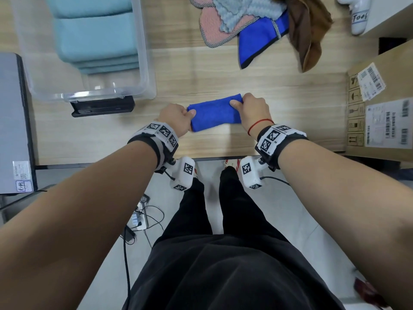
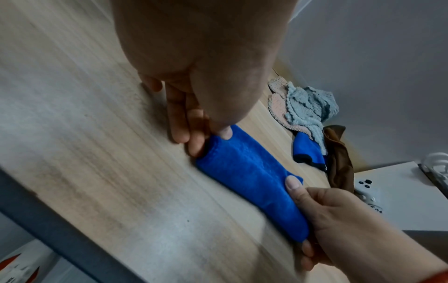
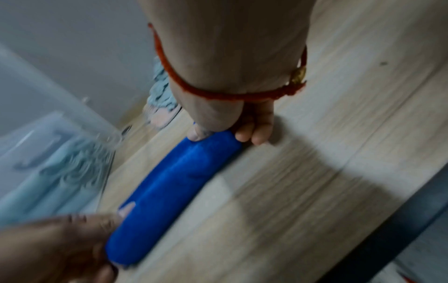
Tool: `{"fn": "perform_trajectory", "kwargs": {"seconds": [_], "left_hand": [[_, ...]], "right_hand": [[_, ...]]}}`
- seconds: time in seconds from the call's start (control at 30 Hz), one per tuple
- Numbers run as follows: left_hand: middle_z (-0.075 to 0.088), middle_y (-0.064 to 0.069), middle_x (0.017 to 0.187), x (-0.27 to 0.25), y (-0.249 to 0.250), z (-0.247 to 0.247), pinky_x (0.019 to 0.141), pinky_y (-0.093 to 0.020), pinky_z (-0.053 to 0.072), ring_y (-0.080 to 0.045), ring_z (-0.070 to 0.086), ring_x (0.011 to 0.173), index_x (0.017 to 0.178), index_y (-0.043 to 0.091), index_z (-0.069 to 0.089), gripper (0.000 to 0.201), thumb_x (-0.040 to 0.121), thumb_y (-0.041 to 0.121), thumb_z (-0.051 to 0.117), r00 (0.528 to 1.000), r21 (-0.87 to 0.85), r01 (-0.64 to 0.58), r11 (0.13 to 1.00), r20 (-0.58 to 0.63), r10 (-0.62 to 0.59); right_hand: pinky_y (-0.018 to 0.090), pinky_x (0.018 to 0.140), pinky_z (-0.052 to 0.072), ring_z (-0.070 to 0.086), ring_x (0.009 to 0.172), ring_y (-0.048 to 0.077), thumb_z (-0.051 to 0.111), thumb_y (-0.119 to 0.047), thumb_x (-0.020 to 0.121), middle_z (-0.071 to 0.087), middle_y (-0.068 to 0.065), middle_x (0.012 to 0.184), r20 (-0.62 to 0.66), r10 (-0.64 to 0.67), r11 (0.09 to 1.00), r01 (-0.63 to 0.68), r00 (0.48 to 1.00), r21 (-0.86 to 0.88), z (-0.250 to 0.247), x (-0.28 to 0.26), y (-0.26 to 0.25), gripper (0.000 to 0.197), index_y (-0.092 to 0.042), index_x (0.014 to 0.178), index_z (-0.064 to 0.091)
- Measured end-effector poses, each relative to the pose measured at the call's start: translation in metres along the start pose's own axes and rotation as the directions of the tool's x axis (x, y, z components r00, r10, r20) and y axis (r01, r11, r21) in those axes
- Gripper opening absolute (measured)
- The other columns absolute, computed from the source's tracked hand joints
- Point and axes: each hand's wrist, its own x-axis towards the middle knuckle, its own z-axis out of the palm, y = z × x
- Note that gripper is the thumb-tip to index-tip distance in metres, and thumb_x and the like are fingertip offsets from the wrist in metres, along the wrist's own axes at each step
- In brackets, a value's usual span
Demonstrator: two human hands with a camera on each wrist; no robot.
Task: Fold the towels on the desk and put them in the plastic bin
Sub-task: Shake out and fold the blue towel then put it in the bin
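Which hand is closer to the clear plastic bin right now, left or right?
Left. The left hand grips the folded blue towel's end nearest the plastic bin. The right hand grips the towel's opposite end, farther from the bin.

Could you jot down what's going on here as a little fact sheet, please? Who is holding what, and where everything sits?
held item: folded blue towel, lying on the desk
left hand: pinches the towel's left end
right hand: pinches the towel's right end
plastic bin: far left on the desk, folded light blue towels inside
unfolded pile: pink, grey-blue, blue and brown cloths at the far edge
cardboard box: at the right
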Motion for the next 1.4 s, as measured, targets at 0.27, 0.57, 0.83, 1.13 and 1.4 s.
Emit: {"fn": "perform_trajectory", "kwargs": {"seconds": [0.27,0.57,0.83,1.13,1.4], "left_hand": [[0.052,0.0,0.069,-0.009,0.015,0.007,0.069,-0.034,0.045,-0.021,0.052,0.068,0.068,0.017,0.043,0.055,0.078,0.068,0.061,0.999,-0.021,0.003,1.0,-0.032,-0.003],[0.055,-0.002,0.099,0.0,0.014,0.01,0.071,-0.03,0.04,-0.02,0.053,0.086,0.111,0.01,0.044,0.058,0.076,0.041,0.078,0.998,0.028,-0.041,0.999,-0.049,0.042],[0.038,-0.007,0.13,-0.001,0.041,0.013,0.098,-0.04,0.041,-0.027,0.038,0.119,0.125,0.017,0.047,0.055,0.079,0.028,0.075,0.947,0.406,-0.304,0.862,0.03,0.32],[0.052,-0.01,0.121,-0.027,0.068,0.016,0.094,-0.042,0.041,-0.027,0.052,0.103,0.129,0.008,0.034,0.038,0.096,0.017,0.051,0.94,0.319,-0.269,0.909,0.295,0.174],[0.06,-0.015,0.1,-0.053,0.101,-0.058,0.086,-0.036,0.039,-0.031,0.055,0.097,0.1,0.002,0.052,0.049,0.105,0.041,0.021,0.961,0.189,-0.241,0.952,0.187,0.206]], "right_hand": [[0.04,0.069,0.043,0.053,0.08,0.037,0.049,-0.042,0.097,0.054,0.014,0.087,-0.064,-0.03,0.998,0.034,0.997,0.052,0.001,-0.006,0.006,0.035,-0.01,0.104,0.036],[0.043,0.079,0.049,0.057,0.088,0.031,0.058,-0.039,0.093,0.053,0.007,0.111,-0.094,-0.093,0.994,0.097,0.991,0.044,-0.003,0.001,0.008,0.033,-0.014,0.113,0.049],[0.035,0.081,0.048,0.057,0.09,0.023,0.06,-0.027,0.094,0.055,0.004,0.11,-0.039,-0.182,0.976,0.185,0.983,0.113,-0.01,0.003,0.015,0.018,-0.013,0.105,0.056],[0.017,0.065,0.038,0.051,0.07,0.005,0.063,-0.024,0.092,0.055,-0.01,0.075,0.087,-0.219,0.924,0.178,0.972,0.339,-0.035,-0.006,0.04,0.019,-0.02,0.108,0.054],[0.041,0.089,0.054,0.066,0.094,0.021,0.066,-0.024,0.09,0.071,0.003,0.096,0.107,-0.373,0.879,0.314,0.922,0.36,-0.101,-0.01,-0.008,0.013,-0.021,0.103,0.069]]}}
